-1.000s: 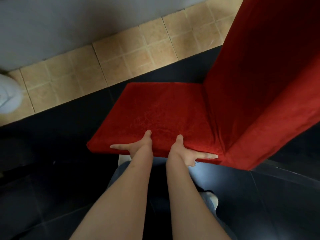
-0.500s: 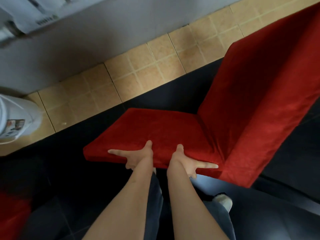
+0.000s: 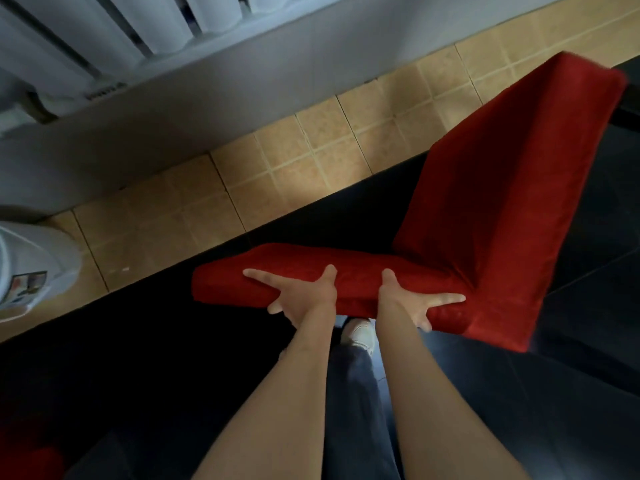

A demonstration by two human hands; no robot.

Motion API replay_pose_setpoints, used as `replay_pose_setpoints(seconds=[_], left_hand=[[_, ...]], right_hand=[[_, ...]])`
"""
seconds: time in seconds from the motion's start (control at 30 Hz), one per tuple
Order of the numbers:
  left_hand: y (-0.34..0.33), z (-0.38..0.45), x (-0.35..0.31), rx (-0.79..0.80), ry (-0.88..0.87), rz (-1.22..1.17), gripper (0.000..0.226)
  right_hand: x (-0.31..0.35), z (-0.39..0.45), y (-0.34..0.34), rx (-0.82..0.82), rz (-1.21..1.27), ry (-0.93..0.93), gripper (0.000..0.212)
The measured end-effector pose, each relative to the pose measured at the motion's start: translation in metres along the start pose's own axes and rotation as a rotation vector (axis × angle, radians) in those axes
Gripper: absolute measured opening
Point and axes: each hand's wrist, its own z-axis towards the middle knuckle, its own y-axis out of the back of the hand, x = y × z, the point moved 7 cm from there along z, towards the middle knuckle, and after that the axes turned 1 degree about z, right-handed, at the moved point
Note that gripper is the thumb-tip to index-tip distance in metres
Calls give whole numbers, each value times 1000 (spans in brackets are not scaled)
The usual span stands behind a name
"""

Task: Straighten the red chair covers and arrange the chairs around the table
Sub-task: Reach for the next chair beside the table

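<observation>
Chair [image 3: 478, 220]: red cover smooth, on dark floor [image 3: 138, 358] by the wall. Left hand [image 3: 301, 299] and right hand [image 3: 405, 299] grip the seat's front edge, fingers splayed. Placing at table outstanding; no table visible.

I see a floor in two zones: a diagonal strip of beige square ceramic tiles [image 3: 304, 161] with pale grout, running beyond the fingertips, and a glossy black tiled floor [image 3: 114, 358] on the near side of the fingers. Farther beyond the fingertips, a plain grey wall base [image 3: 145, 116] borders the beige strip. Above it I note white vertical ribbed panels [image 3: 104, 32], possibly a radiator or blinds; I cannot tell which. Far left of the fingers sits a white rounded object [image 3: 31, 265] bearing a small label. Lighting is dim, cool, brightest on the white panels.
</observation>
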Motion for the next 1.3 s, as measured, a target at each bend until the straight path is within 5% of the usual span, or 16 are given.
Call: replay_pose_setpoints(seconds=[0.47, 0.63, 0.8, 0.97, 1.2, 1.3], left_hand=[[0, 0, -14, -51, 52, 121, 145], [5, -3, -19, -11, 60, 236, 143], [18, -6, -16, 156, -39, 185, 135], [66, 0, -12, 47, -260, 243, 116], [103, 47, -36, 129, -575, 518, 108], [106, 63, -44, 231, -670, 538, 99]], right_hand=[[15, -1, -2, 39, -93, -69, 136], [17, -5, 7, 199, -177, -71, 134], [14, -7, 23, 372, -281, 76, 126], [20, -26, 18, 488, -477, 257, 118], [44, -77, -18, 374, -1043, 891, 96], [33, -91, -45, 448, -1248, 1022, 100]])
